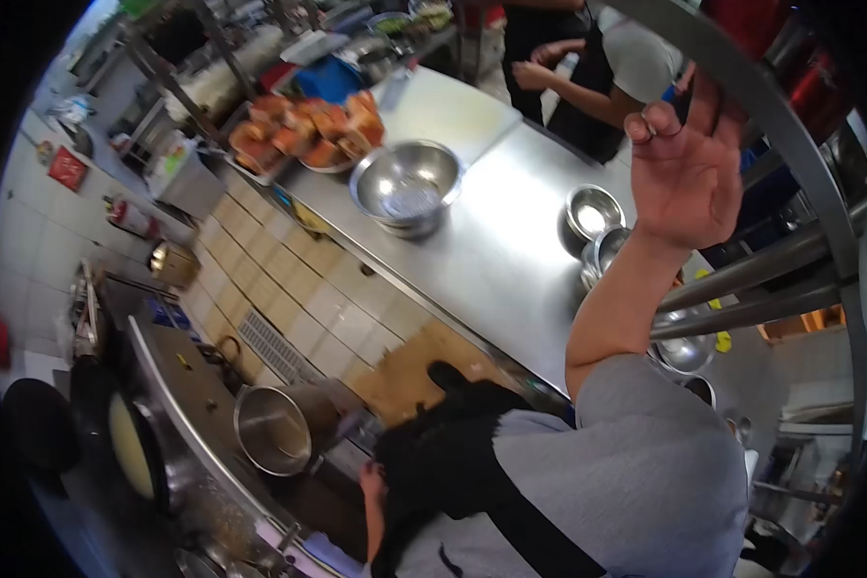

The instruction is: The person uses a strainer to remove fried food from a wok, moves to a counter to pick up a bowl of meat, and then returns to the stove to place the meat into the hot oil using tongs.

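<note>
My right hand (689, 178) is raised at the upper right, palm toward me. Two of its fingers are curled and the others stretch up to the curved metal rail (780, 106), near a red object (751, 29); nothing shows in the palm. Low at my left side, my left hand (373, 477) is small and partly hidden by the black apron (453, 433), so its fingers are unclear. It is near a tall metal pot (275, 431). Beyond my body, a large steel bowl (407, 183) stands on the steel table (491, 250).
Orange-pink chunks (308, 130) fill trays beside a white cutting board (443, 111). Small metal bowls (592, 212) line the table's right side. A co-worker (607, 87) stands across the table. A pan (130, 448) is at the left, and a cardboard sheet (424, 371) covers some floor.
</note>
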A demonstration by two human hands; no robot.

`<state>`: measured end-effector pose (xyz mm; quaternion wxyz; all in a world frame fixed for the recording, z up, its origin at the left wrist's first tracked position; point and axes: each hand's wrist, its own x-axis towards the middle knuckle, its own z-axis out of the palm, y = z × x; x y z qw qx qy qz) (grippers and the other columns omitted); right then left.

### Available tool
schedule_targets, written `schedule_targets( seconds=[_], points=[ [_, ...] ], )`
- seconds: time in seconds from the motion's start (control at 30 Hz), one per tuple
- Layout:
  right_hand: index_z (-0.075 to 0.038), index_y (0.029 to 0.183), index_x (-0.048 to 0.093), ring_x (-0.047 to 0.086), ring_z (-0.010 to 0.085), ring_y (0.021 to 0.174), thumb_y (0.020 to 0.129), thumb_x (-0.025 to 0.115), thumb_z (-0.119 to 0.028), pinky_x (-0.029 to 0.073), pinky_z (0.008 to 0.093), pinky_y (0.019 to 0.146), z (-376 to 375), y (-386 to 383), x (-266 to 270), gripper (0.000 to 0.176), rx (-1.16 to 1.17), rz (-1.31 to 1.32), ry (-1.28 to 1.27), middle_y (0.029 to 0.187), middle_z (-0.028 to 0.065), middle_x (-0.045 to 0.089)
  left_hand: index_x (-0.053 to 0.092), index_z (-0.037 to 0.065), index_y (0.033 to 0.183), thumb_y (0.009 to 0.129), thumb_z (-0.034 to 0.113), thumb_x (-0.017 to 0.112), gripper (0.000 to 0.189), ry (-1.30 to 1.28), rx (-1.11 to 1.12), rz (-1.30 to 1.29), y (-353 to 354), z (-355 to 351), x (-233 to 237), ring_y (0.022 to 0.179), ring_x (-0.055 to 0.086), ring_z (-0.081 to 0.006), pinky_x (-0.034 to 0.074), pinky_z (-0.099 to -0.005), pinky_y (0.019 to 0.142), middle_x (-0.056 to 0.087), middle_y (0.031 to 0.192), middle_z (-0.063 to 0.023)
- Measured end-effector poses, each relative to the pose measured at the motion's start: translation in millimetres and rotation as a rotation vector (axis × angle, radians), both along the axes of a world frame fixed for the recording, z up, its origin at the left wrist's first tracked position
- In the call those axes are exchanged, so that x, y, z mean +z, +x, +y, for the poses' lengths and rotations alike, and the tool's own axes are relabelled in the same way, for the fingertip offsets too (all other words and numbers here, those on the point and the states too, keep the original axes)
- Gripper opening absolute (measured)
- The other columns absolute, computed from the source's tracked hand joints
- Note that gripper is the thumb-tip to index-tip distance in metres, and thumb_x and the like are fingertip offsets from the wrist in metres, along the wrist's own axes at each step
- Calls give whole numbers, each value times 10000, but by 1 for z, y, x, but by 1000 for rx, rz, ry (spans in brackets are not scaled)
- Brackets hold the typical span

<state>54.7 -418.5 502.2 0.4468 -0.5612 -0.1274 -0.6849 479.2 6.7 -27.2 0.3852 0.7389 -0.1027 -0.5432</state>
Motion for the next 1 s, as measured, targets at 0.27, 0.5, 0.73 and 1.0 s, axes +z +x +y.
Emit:
schedule_targets(
  seconds=[0.27,0.5,0.73,1.0],
  points=[
    [-19,1343,213,456,353,1121,864,454,-214,357,441,928,-6,-11,-33,571,-986,259,249,1364,207,252,470,17,1091,858,51,443,237,156,-227,-56,-21,-60,69,684,520,-136,447,-271,549,547,818,-67],
    [-65,1172,448,510,335,1021,752,620,-325,402,430,871,37,-58,-222,523,-1224,2024,1420,1137,166,507,491,13,1085,854,50,450,237,103,-504,-115,16,-130,64,694,554,-175,467,-288,550,556,821,-78],
    [-30,901,605,563,303,962,768,589,-327,462,428,777,47,-64,-213,325,-1348,1991,1218,990,165,592,433,71,1155,858,113,478,303,-59,-291,210,65,-213,55,607,532,-127,406,-235,444,553,832,-83],
    [-2,921,523,524,395,916,896,367,-255,412,463,778,40,-69,-178,298,-1796,1205,1247,964,222,563,504,43,1113,860,125,504,266,120,-549,-22,67,-201,84,674,551,-144,435,-234,540,575,905,-77]
  ],
)
